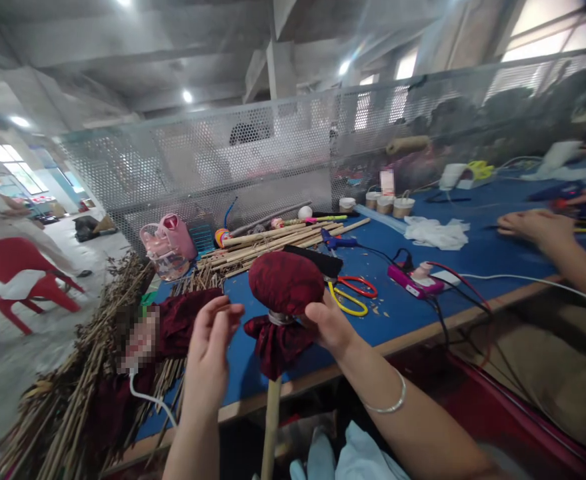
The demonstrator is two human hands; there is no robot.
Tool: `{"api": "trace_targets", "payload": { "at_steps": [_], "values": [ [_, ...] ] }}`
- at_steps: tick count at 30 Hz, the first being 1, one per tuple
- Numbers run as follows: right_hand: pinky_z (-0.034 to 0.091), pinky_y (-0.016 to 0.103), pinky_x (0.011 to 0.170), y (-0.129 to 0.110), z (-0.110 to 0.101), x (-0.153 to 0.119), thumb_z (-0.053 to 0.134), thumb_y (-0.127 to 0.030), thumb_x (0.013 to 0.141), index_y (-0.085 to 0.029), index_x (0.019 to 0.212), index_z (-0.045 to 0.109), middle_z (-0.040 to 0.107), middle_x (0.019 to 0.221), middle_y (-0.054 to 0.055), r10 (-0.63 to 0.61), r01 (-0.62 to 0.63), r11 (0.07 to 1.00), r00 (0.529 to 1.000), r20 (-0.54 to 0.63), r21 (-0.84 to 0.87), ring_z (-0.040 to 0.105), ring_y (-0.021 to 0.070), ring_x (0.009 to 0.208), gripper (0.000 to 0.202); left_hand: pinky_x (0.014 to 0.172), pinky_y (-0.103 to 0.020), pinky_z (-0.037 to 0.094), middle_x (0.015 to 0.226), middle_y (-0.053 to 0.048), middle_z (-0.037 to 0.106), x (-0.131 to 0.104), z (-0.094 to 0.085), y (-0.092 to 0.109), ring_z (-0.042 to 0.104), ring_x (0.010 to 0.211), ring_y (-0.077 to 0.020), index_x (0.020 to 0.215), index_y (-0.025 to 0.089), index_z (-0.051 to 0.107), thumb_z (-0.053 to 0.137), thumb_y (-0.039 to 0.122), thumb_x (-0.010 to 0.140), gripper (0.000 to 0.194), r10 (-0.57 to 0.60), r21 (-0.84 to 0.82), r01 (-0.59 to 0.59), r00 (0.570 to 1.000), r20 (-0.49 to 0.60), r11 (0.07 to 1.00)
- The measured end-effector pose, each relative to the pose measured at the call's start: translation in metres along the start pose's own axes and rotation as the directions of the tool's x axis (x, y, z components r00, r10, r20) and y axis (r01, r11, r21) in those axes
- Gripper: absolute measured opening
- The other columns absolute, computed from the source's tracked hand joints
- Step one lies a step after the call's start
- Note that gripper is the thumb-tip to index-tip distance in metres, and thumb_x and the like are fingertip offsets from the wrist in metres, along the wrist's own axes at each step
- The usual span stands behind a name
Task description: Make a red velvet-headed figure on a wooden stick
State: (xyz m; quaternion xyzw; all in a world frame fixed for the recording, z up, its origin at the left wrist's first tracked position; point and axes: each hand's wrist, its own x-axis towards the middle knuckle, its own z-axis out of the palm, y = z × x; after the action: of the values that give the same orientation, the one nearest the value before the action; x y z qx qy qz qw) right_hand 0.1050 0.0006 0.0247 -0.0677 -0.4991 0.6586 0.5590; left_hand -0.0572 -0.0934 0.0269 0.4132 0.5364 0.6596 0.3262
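Note:
A dark red cloth-covered ball (287, 281) tops a pale wooden stick (271, 427). Its cloth is bound at the neck with a light tie, and the loose ends hang below as a ruffle. My right hand (330, 323) rests against the ball's right side, thumb on the cloth near the neck; its other fingers are hidden behind. To the left of the ball, my left hand (215, 340) is raised with fingers apart, touching nothing. Dark red cloth (187, 323) lies beyond it on the left.
Scissors with red and yellow handles (350, 299), a blue glue gun (339, 241), wooden sticks (273, 243) and a purple power strip (415, 283) lie on the blue table (397, 320). Dry stalks (73, 393) fill the left. Another person's hands (535, 225) are at the right.

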Motion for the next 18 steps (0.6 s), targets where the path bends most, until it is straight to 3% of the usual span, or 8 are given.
{"api": "trace_targets", "payload": {
  "at_steps": [2, 3, 5, 6, 8, 12, 15, 18],
  "values": [
    [0.039, 0.041, 0.1, 0.0, 0.008, 0.001, 0.074, -0.047, 0.06, -0.022, 0.118, 0.055, 0.061, 0.115, 0.008, -0.008, 0.008, 1.0, 0.999, 0.032, -0.016, 0.053, 0.0245, 0.112, 0.066, 0.069, -0.026, 0.049, 0.094, -0.008, 0.066, 0.001, 0.021, 0.005, 0.062, 0.081, -0.0165, 0.105, 0.016, 0.056, 0.057, 0.049, 0.079, 0.042, -0.055, -0.006, 0.059, 0.964, 0.259, 0.998],
    [0.039, 0.041, 0.1, 0.001, 0.01, 0.001, 0.074, -0.048, 0.061, -0.022, 0.117, 0.055, 0.061, 0.114, 0.008, -0.004, 0.005, 1.0, 0.999, 0.047, -0.024, 0.053, 0.0243, 0.111, 0.065, 0.062, -0.024, 0.048, 0.085, -0.006, 0.065, 0.0, 0.03, 0.005, 0.061, 0.07, -0.0146, 0.1, 0.015, 0.057, 0.061, 0.049, 0.076, 0.041, -0.099, -0.002, 0.109, 0.91, 0.402, 0.994],
    [0.042, 0.04, 0.096, 0.005, 0.008, 0.002, 0.07, -0.054, 0.064, -0.022, 0.115, 0.056, 0.062, 0.111, 0.007, 0.032, -0.028, 0.998, 0.997, 0.075, -0.05, 0.054, 0.0237, 0.109, 0.062, 0.046, -0.021, 0.042, 0.065, 0.001, 0.057, -0.004, 0.045, 0.002, 0.05, 0.048, -0.0086, 0.091, 0.015, 0.054, 0.065, 0.048, 0.072, 0.039, -0.158, -0.016, 0.196, 0.83, 0.535, 0.98],
    [0.043, 0.039, 0.095, 0.007, 0.005, 0.002, 0.066, -0.057, 0.066, -0.021, 0.113, 0.057, 0.062, 0.109, 0.007, 0.057, -0.05, 0.996, 0.994, 0.094, -0.074, 0.055, 0.0226, 0.107, 0.06, 0.04, -0.019, 0.036, 0.057, 0.005, 0.05, -0.005, 0.049, -0.001, 0.042, 0.04, -0.0058, 0.09, 0.016, 0.051, 0.066, 0.047, 0.072, 0.039, -0.182, -0.026, 0.23, 0.827, 0.533, 0.973],
    [0.044, 0.035, 0.092, 0.009, -0.003, 0.002, 0.059, -0.06, 0.073, -0.021, 0.108, 0.058, 0.063, 0.102, 0.005, 0.119, -0.092, 0.982, 0.98, 0.161, -0.164, 0.055, 0.019, 0.102, 0.053, 0.034, -0.016, 0.026, 0.05, 0.011, 0.037, -0.006, 0.05, -0.008, 0.029, 0.034, -0.0027, 0.092, 0.018, 0.047, 0.064, 0.047, 0.073, 0.038, -0.213, -0.038, 0.259, 0.859, 0.466, 0.965],
    [0.044, 0.023, 0.067, -0.001, -0.017, 0.0, 0.058, -0.054, 0.078, -0.015, 0.084, 0.059, 0.057, 0.074, 0.001, 0.332, -0.197, 0.885, 0.902, 0.276, -0.422, 0.052, 0.01, 0.07, 0.039, 0.035, -0.015, 0.023, 0.052, 0.012, 0.032, -0.001, 0.043, -0.015, 0.028, 0.036, -0.0031, 0.093, 0.02, 0.045, 0.059, 0.045, 0.078, 0.033, -0.186, 0.025, 0.189, 0.922, 0.338, 0.982],
    [0.025, 0.018, 0.045, -0.018, -0.018, -0.001, 0.062, -0.052, 0.075, -0.014, 0.058, 0.044, 0.036, 0.052, -0.006, 0.398, -0.256, 0.807, 0.901, 0.17, -0.532, 0.029, 0.0044, 0.049, 0.045, 0.039, -0.016, 0.028, 0.057, 0.008, 0.044, 0.004, 0.039, -0.016, 0.034, 0.04, -0.0041, 0.09, 0.018, 0.048, 0.06, 0.041, 0.078, 0.028, -0.12, 0.127, 0.092, 0.966, 0.23, 0.988],
    [0.013, 0.021, 0.043, -0.032, -0.01, -0.005, 0.068, -0.048, 0.07, -0.017, 0.049, 0.028, 0.021, 0.048, -0.008, 0.297, -0.218, 0.837, 0.951, 0.082, -0.502, 0.017, 0.0038, 0.047, 0.055, 0.041, -0.017, 0.031, 0.06, 0.005, 0.051, 0.01, 0.038, -0.018, 0.04, 0.044, -0.0059, 0.088, 0.017, 0.052, 0.061, 0.04, 0.076, 0.027, -0.078, 0.182, 0.048, 0.984, 0.162, 0.982]
  ]
}}
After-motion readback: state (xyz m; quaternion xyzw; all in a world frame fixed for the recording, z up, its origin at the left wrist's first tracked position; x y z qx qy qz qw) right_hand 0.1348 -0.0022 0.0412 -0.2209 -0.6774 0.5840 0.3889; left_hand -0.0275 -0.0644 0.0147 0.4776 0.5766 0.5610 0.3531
